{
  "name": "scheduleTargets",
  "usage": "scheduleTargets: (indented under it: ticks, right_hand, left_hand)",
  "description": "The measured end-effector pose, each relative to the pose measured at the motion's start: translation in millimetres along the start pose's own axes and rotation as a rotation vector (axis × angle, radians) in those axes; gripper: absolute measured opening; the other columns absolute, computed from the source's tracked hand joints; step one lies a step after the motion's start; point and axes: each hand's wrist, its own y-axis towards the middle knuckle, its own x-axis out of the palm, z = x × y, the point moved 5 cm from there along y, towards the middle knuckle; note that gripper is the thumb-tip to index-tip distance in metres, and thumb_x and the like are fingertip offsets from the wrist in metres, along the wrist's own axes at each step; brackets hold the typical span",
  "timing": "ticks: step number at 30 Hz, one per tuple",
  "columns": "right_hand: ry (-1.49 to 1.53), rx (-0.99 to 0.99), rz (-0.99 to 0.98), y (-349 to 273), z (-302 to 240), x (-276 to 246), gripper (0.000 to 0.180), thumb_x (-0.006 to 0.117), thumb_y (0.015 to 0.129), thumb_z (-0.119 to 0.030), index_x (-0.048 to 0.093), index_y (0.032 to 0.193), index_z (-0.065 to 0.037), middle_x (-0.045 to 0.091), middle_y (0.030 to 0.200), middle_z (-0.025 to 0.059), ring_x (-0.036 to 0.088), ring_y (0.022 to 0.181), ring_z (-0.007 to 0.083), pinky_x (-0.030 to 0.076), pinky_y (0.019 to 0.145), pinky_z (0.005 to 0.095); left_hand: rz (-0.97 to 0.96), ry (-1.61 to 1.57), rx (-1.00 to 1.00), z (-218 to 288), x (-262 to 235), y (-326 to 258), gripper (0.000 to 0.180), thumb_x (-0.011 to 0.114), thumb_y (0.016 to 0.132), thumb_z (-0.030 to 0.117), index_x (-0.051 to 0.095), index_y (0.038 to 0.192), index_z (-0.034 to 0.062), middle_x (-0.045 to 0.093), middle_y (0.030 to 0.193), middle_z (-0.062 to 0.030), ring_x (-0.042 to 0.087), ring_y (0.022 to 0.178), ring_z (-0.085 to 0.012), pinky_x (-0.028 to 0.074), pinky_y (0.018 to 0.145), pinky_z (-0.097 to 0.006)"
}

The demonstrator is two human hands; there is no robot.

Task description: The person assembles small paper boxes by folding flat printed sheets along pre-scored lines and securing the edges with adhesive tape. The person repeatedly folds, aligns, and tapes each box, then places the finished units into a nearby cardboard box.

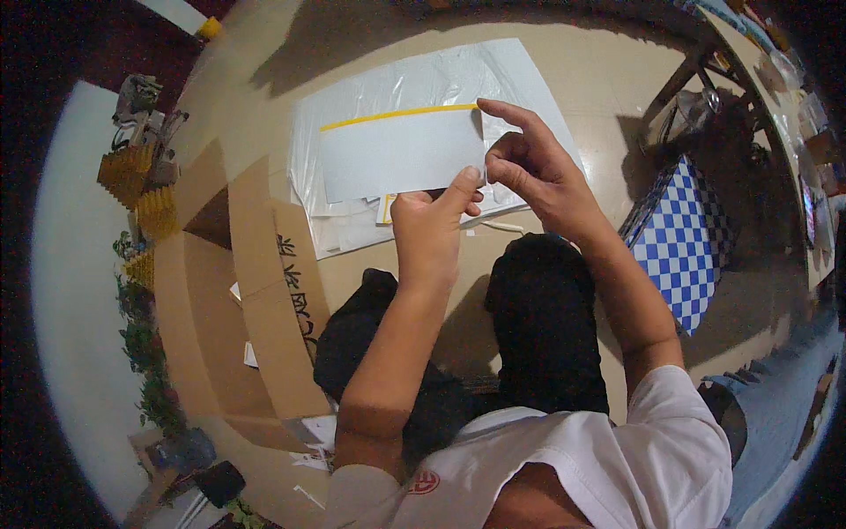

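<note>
A beige floor [608,93] spreads under everything, and on it, to the person's left, stands an open brown cardboard box [264,291] with dark handwriting on a flap. Ahead of the knees lies a broad, flat white sheet [520,75], with wrinkled clear film over part of it. To the right is a blue-and-white checked bag [683,247], well apart from the hands. Next in size is the white card [401,154] with a yellow band along its top edge, held up in front of the person, above the white sheet. The left hand [427,225] grips its lower right corner, thumb on the near face and the other fingers behind. The right hand [542,172] is at the card's right edge, index fingertip at the top corner and thumb beside the left thumb; whether these fingers pinch the card cannot be told. A smaller yellow-edged piece [385,210] shows partly below the card, beside the left hand. Smallest is a thin pale strip [502,227] on the floor, just beyond the knees.
</note>
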Motion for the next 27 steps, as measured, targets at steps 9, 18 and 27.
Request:
scheduleTargets:
  ticks: [9, 18, 27]
  right_hand:
    - [-0.062, -0.011, 0.117, 6, -15, 19, 0.052, 0.061, 0.092, -0.009, 0.038, 0.139, -0.007, 0.055, 0.089, 0.0036, 0.055, 0.083, 0.0097, 0.046, 0.076, 0.0244]
    - [-0.318, -0.038, 0.215, 8, -32, 37, 0.048, 0.061, 0.092, -0.014, 0.04, 0.134, -0.002, 0.059, 0.088, 0.0075, 0.057, 0.079, 0.012, 0.047, 0.07, 0.0251]
    - [-0.164, 0.021, 0.168, 14, -42, 45, 0.052, 0.064, 0.091, -0.019, 0.041, 0.134, -0.002, 0.056, 0.095, 0.0068, 0.054, 0.079, 0.0125, 0.046, 0.068, 0.0261]
  left_hand:
    - [-0.056, 0.179, 0.151, 40, -9, -20, 0.021, 0.07, 0.086, 0.015, 0.067, 0.094, -0.0037, 0.068, 0.083, -0.0088, 0.063, 0.068, -0.0138, 0.051, 0.059, -0.027]
    - [0.069, 0.549, 0.552, 52, -16, -28, 0.026, 0.071, 0.086, 0.018, 0.068, 0.096, -0.0057, 0.069, 0.08, -0.0089, 0.063, 0.067, -0.0146, 0.052, 0.062, -0.03]
    - [-0.052, 0.204, 0.375, 68, -20, -27, 0.023, 0.071, 0.086, 0.017, 0.067, 0.095, -0.0038, 0.069, 0.085, -0.0086, 0.063, 0.07, -0.0136, 0.051, 0.061, -0.028]
